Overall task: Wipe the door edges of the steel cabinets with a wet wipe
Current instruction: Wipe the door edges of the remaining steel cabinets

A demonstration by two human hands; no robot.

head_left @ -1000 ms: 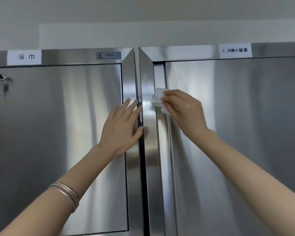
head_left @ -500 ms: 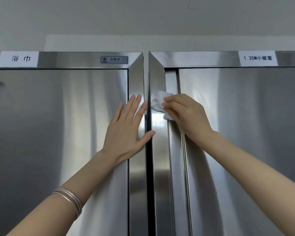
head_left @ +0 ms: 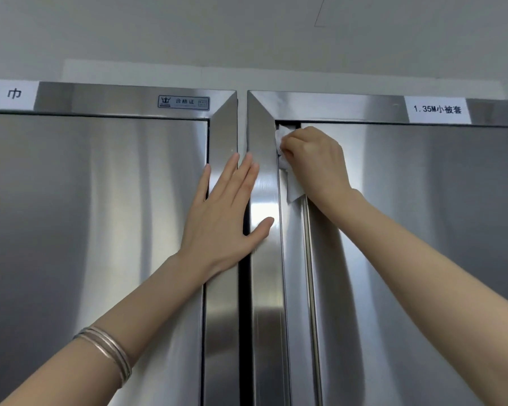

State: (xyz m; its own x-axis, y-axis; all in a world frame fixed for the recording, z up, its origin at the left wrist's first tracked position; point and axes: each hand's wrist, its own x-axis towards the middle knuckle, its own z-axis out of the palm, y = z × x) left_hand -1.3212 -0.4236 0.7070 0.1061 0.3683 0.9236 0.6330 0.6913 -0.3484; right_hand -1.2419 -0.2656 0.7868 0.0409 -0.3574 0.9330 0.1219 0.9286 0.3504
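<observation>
Right hand [head_left: 317,159] with wet wipe [head_left: 291,183] at door edge [head_left: 294,259]

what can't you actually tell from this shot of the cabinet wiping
- Head view: most of the wet wipe is covered by the right hand, so its dirt cannot be judged.
- The door edge beneath the wipe is hidden by it.
- The left label is cut off by the picture's left side.
- The small print on the certificate sticker is too tiny to read.
- The cabinets' lower parts lie below the frame.

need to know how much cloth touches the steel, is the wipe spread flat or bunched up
Bunched up. The wipe is crumpled under the right hand, only a creased flap hanging below the fingers against the right door's edge.
</observation>
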